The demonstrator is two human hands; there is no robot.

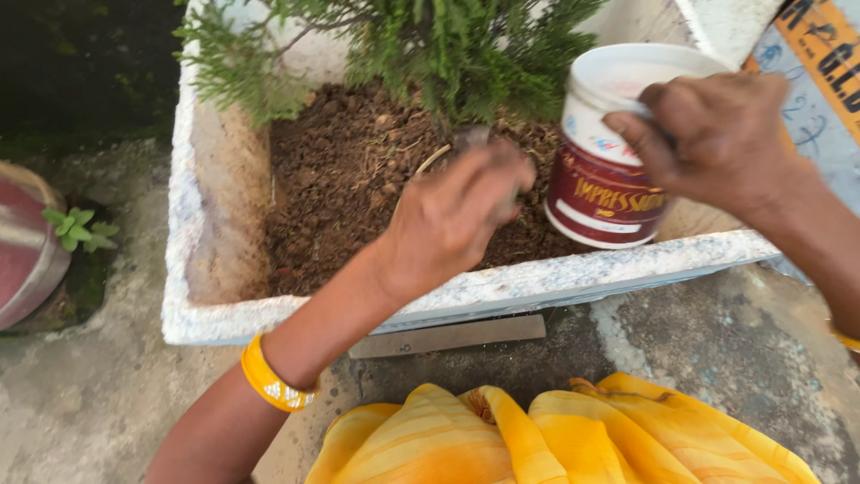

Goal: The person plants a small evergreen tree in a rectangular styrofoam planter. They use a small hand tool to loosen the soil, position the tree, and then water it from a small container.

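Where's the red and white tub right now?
In the head view, upper right: the red and white tub is held by the right hand over the white planter's soil, beside the left hand.

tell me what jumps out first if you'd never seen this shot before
The right hand stands out first, gripping a white and dark red plastic tub by its rim at the upper right, over the corner of a white foam planter box. At centre the left hand is curled above the brown soil, under a green feathery shrub. Bright yellow cloth fills the bottom edge.
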